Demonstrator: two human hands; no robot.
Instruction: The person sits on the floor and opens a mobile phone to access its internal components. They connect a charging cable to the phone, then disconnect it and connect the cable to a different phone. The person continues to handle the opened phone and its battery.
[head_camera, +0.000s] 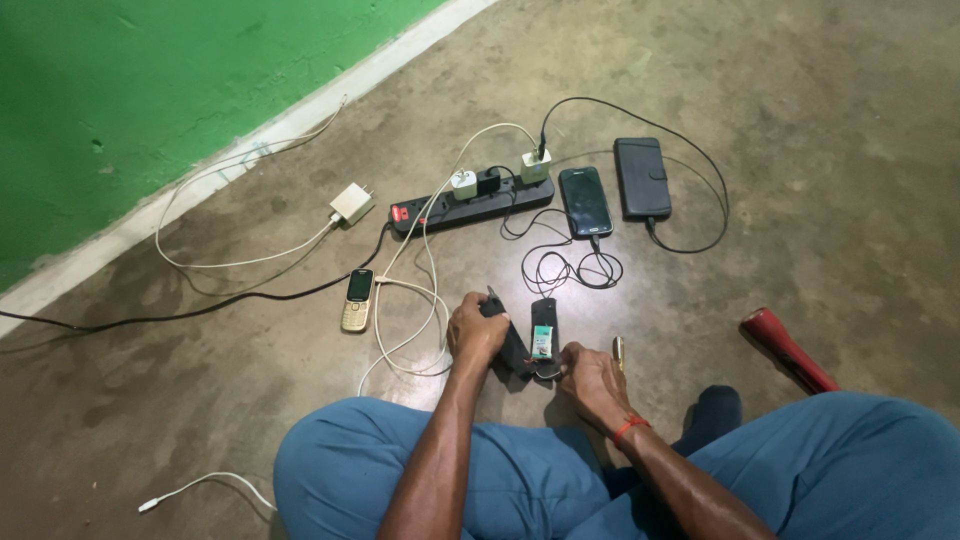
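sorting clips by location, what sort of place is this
Probably the floor of a home or small workshop: bare concrete floor under a green painted wall, with a black power strip charging phones, and the person sitting on the ground.

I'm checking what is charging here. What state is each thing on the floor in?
power strip: three plugs in it
loose white charger: unplugged, lying on floor
black smartphone: cable attached, screen dark
phone in wallet case: closed, cable attached
small keypad phone: screen dark
opened black device: back off, inside showing
left hand: gripping a black part
right hand: touching the opened device
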